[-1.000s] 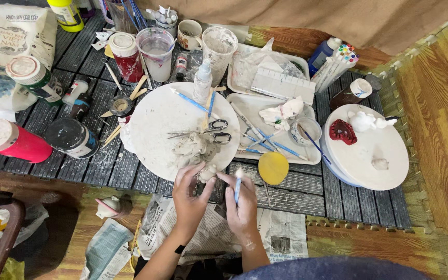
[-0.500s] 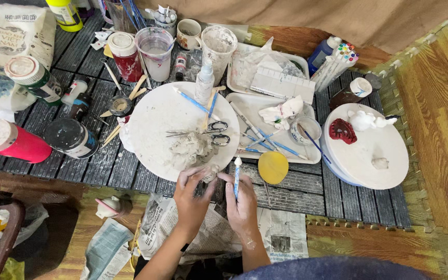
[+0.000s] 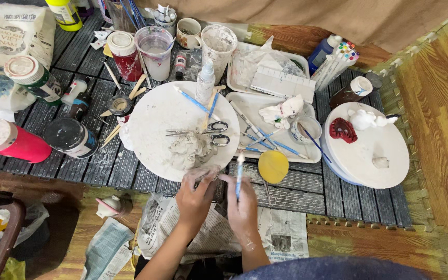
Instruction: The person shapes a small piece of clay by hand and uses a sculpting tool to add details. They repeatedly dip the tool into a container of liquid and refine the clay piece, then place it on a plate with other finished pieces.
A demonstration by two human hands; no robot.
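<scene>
Dark slatted worktop (image 3: pixel 105 166), crowded with jars and trays. Left hand (image 3: pixel 197 194), fingers closed, pinching a small pale clay piece (image 3: pixel 207 175), probably, at the near rim of the round white board (image 3: pixel 151 111). Right hand (image 3: pixel 242 199), fingers wrapped around a slim blue modelling tool (image 3: pixel 239 177), tip up. Best worked with light strokes, piece braced, grey clay lump (image 3: pixel 190 150) close by.

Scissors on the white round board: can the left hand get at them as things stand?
Probably yes. The scissors lie open on top of the round board, just beyond the clay lump, which the left hand would pass over. That hand already pinches a small clay piece, though.
</scene>
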